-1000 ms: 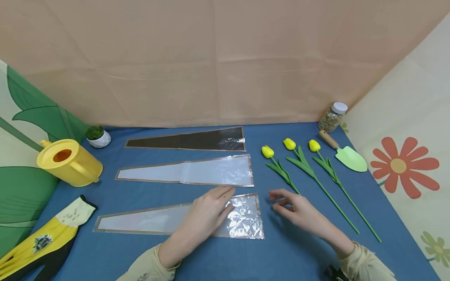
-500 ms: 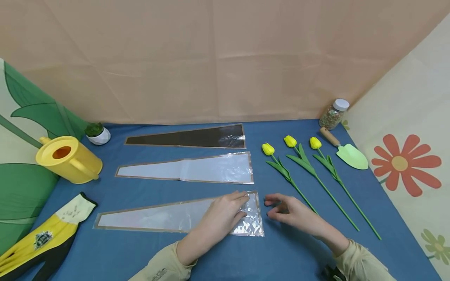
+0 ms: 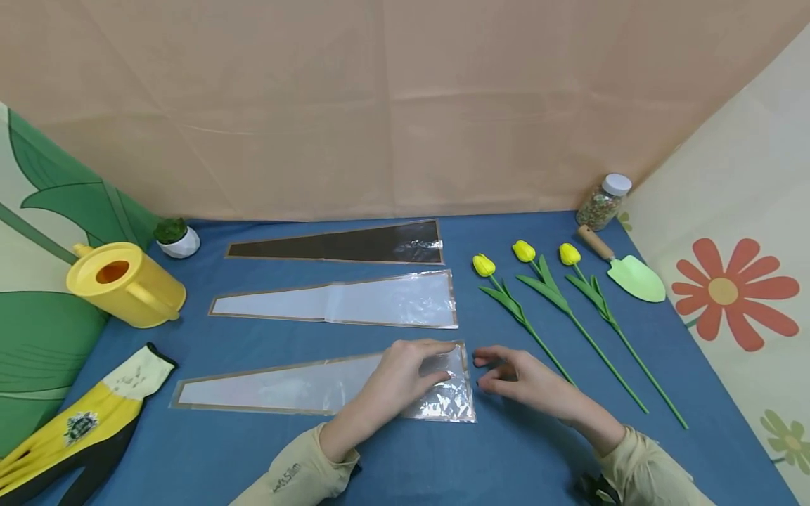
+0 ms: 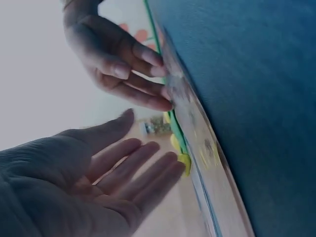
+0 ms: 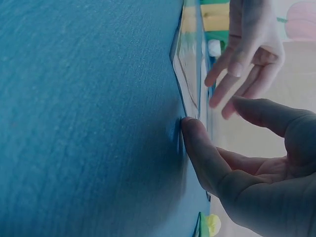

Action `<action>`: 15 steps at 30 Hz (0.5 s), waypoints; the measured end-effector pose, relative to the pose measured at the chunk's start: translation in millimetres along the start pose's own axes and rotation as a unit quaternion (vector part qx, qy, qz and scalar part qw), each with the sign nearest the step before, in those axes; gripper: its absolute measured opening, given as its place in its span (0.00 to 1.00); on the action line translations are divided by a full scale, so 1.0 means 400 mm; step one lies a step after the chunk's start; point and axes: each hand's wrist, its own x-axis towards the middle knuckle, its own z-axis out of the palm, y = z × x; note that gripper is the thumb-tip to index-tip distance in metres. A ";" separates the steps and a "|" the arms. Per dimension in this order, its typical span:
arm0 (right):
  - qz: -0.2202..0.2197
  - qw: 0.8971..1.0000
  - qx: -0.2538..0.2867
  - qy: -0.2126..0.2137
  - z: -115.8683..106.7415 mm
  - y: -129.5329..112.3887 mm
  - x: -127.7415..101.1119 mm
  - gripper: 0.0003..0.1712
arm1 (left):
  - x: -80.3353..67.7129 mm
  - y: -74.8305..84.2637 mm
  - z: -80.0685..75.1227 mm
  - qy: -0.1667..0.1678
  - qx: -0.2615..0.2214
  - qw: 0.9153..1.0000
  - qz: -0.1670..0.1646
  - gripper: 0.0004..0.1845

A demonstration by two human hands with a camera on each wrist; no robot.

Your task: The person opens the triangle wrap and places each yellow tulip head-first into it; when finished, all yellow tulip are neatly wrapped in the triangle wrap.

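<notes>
My left hand (image 3: 405, 376) lies flat, fingers spread, over the plastic sleeve (image 3: 304, 386); my right hand (image 3: 525, 379), loosely curled, fingertips at the wide edge, holds nothing. It looks thin, slippery, crinkly: best pinched at that open edge.

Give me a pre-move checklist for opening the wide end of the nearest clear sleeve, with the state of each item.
1. Left hand rests on the nearest clear sleeve, fingers straight: ok.
2. Right hand at the sleeve's wide edge: ok; its fingers touch the cloth there.
3. Edge pinched by either hand: not ok, no grip yet.
4. Sleeve layers parted: cannot tell.
5. Nearest tulip lies apart from the right hand, untouched: ok.
6. Middle sleeve lies apart from the nearest one: ok.
</notes>
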 end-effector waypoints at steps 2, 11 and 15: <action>0.000 1.000 -0.004 0.000 0.001 -0.002 0.001 0.34 | -0.001 -0.012 -0.001 -0.004 -0.009 1.000 0.001 0.23; 0.001 1.000 -0.022 0.004 0.012 -0.011 0.011 0.32 | -0.005 -0.050 -0.007 -0.024 -0.018 1.000 -0.010 0.22; -0.001 1.000 -0.011 0.001 0.017 -0.011 0.015 0.31 | -0.004 -0.053 -0.008 -0.027 -0.020 0.999 -0.016 0.23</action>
